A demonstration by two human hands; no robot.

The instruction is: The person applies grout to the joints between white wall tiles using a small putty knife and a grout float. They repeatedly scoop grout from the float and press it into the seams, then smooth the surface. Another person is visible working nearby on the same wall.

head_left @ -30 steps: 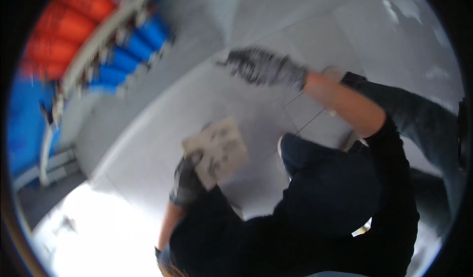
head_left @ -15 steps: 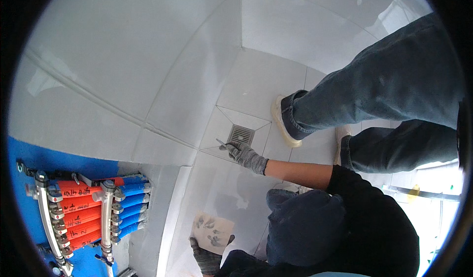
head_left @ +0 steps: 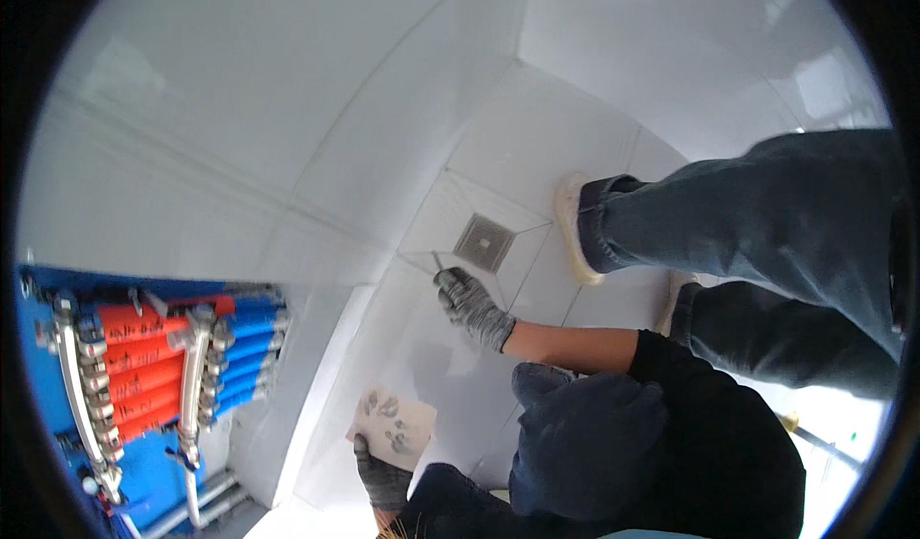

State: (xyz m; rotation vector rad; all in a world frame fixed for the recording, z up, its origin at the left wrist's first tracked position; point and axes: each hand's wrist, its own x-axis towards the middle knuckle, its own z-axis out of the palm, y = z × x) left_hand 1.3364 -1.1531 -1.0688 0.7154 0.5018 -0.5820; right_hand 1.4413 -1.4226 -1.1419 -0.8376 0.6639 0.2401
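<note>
My right hand [head_left: 473, 307], in a grey knitted glove with dark fingertips, is closed around a thin tool [head_left: 437, 260]. Only the narrow tip shows past the fingers, so its exact kind is unclear. That tip points toward the wall side, just beside the square metal floor drain [head_left: 476, 237] and apart from it. Lower down, my left hand [head_left: 385, 481], also gloved, grips a flat beige square piece [head_left: 419, 419] by its near edge. Several dark grey smudges mark its face. My bent knee [head_left: 589, 448] in dark blue cloth lies between my arms.
Another person's legs [head_left: 728, 199] in dark jeans stand at right, one pale shoe [head_left: 578, 232] close to the drain. On the left, a pipe manifold [head_left: 196, 366] with red and blue sleeves sits in a wall recess. Glossy tiled walls [head_left: 249, 108] rise behind the grey floor tiles.
My right hand has drawn back from the drain's edge, uncovering more of the grate. My left hand still holds the beige piece. The whole view has shifted and turned somewhat.
</note>
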